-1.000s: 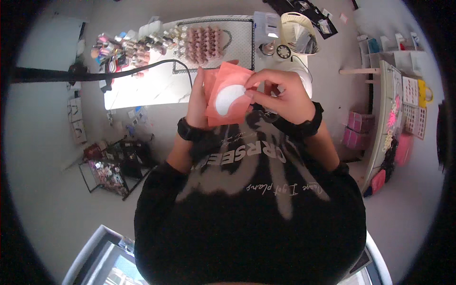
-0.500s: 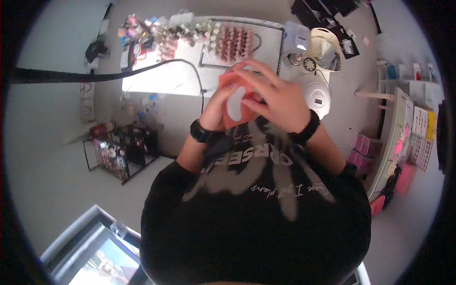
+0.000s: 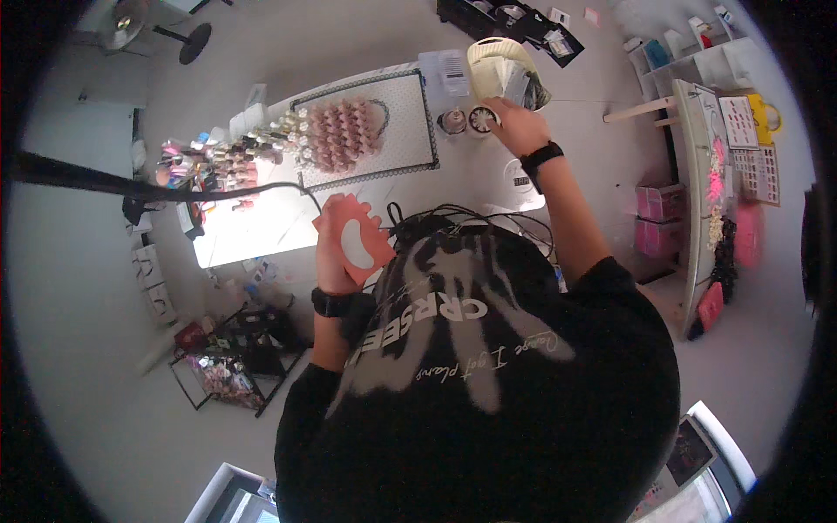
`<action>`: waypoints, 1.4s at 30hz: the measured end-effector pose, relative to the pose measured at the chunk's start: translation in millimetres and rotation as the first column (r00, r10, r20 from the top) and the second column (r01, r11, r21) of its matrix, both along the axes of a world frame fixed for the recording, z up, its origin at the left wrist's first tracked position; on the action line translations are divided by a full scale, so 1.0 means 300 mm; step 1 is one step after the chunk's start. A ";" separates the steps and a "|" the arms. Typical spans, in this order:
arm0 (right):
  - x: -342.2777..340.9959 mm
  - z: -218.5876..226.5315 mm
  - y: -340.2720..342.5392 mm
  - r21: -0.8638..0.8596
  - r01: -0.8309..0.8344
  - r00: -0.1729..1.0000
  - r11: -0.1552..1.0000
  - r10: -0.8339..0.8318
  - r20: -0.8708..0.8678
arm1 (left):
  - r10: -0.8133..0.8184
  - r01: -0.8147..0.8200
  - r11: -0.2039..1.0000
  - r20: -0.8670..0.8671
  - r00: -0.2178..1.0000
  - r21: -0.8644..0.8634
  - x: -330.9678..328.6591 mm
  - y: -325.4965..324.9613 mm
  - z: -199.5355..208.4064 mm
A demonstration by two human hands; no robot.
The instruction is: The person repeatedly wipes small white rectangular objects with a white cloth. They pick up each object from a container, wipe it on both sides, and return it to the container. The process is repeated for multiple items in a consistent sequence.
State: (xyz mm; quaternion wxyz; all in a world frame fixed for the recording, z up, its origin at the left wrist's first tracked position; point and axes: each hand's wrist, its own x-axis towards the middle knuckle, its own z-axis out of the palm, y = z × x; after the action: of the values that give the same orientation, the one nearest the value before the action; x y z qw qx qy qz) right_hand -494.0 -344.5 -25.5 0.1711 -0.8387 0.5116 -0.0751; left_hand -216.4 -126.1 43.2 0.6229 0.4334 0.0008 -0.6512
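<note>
Hands apart over a white worktop (image 3: 488,166).
Left hand (image 3: 336,248) grips an orange card (image 3: 356,237); right hand (image 3: 516,125), fingers loosely open, touches a small round pot (image 3: 481,119) far right.

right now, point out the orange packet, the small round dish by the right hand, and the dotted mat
orange packet (image 3: 356,240), head view, on its white window
small round dish (image 3: 480,120), head view, on its centre
dotted mat (image 3: 403,131), head view, on a bare patch right of the pink clusters
</note>
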 end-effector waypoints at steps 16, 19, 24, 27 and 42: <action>-0.033 -0.470 -0.493 0.278 0.058 0.979 0.959 0.001 -0.205 | 0.168 -0.126 0.948 -0.124 0.978 0.291 -0.079 0.086 -0.171; -0.027 -0.505 -0.492 0.283 0.011 0.988 0.959 0.033 -0.152 | 0.140 -0.122 0.978 -0.103 0.985 0.168 -0.094 0.087 -0.182; -0.002 -0.432 -0.460 0.256 0.172 0.977 0.951 -0.131 -0.169 | 0.109 -0.098 0.969 -0.040 0.993 0.226 -0.152 0.078 -0.172; -0.034 -0.388 -0.455 0.310 0.263 0.963 0.914 -0.227 -0.148 | 0.116 -0.096 0.972 -0.082 0.990 0.213 -0.168 0.089 -0.176; -0.223 -0.396 -0.373 0.234 0.496 0.865 0.836 -0.501 -0.044 | 0.053 -0.051 0.996 -0.020 0.998 0.075 -0.121 0.057 -0.069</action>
State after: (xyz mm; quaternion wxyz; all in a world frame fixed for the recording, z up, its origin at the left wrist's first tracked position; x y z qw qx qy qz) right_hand -561.0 -456.3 -144.3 0.2496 -0.6492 0.7157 -0.0630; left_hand -252.6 -108.9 22.5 0.6230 0.4488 0.0432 -0.6392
